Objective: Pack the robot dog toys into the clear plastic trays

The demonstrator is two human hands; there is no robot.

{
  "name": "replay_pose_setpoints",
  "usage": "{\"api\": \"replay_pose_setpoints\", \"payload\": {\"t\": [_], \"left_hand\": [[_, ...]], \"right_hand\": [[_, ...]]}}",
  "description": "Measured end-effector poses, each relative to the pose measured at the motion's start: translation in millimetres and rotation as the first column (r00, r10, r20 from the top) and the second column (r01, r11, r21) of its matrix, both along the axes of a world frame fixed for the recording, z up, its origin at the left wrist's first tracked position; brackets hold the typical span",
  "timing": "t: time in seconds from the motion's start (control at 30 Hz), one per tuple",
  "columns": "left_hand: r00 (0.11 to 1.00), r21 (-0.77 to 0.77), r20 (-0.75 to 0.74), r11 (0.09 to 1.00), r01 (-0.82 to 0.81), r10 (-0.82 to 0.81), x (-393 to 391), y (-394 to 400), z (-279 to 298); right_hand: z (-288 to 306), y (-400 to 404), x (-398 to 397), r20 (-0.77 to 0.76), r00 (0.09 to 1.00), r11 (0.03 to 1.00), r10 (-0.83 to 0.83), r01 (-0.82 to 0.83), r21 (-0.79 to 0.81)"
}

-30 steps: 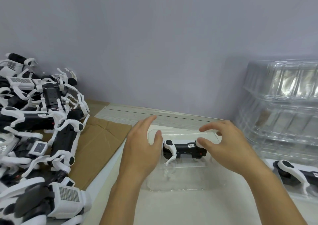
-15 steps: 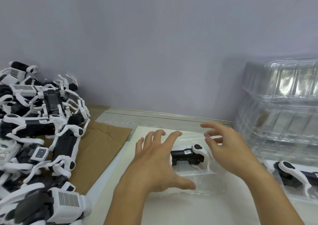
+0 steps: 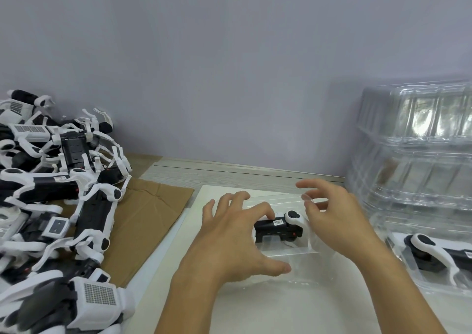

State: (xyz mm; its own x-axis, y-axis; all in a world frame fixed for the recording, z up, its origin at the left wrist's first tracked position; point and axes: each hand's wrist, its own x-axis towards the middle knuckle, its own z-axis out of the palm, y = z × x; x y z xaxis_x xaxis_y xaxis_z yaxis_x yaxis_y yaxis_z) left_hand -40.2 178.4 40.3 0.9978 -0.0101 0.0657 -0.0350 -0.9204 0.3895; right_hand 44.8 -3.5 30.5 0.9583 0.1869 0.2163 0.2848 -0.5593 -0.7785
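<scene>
One robot dog toy (image 3: 278, 227) lies on its side in a clear plastic tray (image 3: 301, 264) at the middle of the white tabletop (image 3: 268, 313); its body is a matte black block with a small white label on the upper face, a rounded white hip piece with a black spot at its right end, and a tiny red dot low on the side. Two hands work over it. The left hand (image 3: 235, 241) is spread wide, fingers fanned, the thumb stretched out over the tray's near part and one fingertip touching the toy's left end. The right hand (image 3: 337, 221) hangs just beside the toy's right end with loosely bent fingers, holding nothing that can be made out. A second toy (image 3: 434, 253) of the same black-and-white make lies in another clear tray (image 3: 408, 277) at the right edge, its curved white leg uppermost. Behind that stands a stack of empty clear trays (image 3: 413, 149), glossy and ribbed; their exact count cannot be told. On the left a heap of robot dog toys (image 3: 56, 195), too tangled to count, rests on a flattened sheet of brown cardboard (image 3: 150, 213), with thin white legs and perforated white panels showing.
</scene>
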Motion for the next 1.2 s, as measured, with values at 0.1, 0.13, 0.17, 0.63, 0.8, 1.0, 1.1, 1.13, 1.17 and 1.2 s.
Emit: {"api": "replay_pose_setpoints", "payload": {"t": [0.1,0.13,0.17,0.63,0.8,1.0,1.1,1.13,1.17,1.2], "left_hand": [[0.998,-0.002,0.065,1.0,-0.009,0.009,0.7,-0.7,-2.0],[0.996,0.008,0.093,1.0,-0.013,0.012,1.4,-1.0,-2.4],[0.991,0.022,0.13,1.0,-0.017,0.014,1.8,-1.4,-2.6],[0.856,0.056,0.513,0.993,-0.106,0.062,4.3,-5.0,10.4],[0.849,0.05,0.525,0.993,-0.105,0.063,5.4,-4.7,9.1],[0.834,-0.23,0.517,0.97,-0.081,0.192,5.1,-3.1,8.7],[0.841,-0.484,0.466,0.875,-0.017,0.275,5.5,-1.7,10.5],[0.844,-0.561,0.45,0.827,0.012,0.293,5.4,-0.8,11.2],[0.852,-0.641,0.422,0.767,0.039,0.309,5.3,0.5,11.5],[0.869,-0.722,0.379,0.689,0.063,0.319,5.4,1.6,11.7]], "right_hand": [[2.1,0.2,0.1,0.01,1.0,0.994,-0.028,0.027,0.101],[3.8,0.6,0.3,0.02,0.999,0.986,-0.041,0.037,0.163],[6.0,0.7,0.4,0.035,0.998,0.971,-0.059,0.049,0.235],[20.8,-7.1,4.0,-0.129,0.983,0.67,-0.13,0.183,0.719],[21.0,-5.5,3.8,-0.143,0.984,0.671,-0.108,0.178,0.72],[23.3,-9.0,3.8,-0.207,0.97,0.599,-0.131,0.243,0.763],[25.3,-8.3,2.7,-0.244,0.967,0.567,-0.074,0.242,0.787],[25.7,-7.7,2.2,-0.245,0.968,0.578,-0.052,0.229,0.783],[26.0,-6.8,1.5,-0.243,0.97,0.602,-0.026,0.209,0.771],[26.1,-5.4,0.9,-0.239,0.971,0.635,0.004,0.182,0.751]]}}
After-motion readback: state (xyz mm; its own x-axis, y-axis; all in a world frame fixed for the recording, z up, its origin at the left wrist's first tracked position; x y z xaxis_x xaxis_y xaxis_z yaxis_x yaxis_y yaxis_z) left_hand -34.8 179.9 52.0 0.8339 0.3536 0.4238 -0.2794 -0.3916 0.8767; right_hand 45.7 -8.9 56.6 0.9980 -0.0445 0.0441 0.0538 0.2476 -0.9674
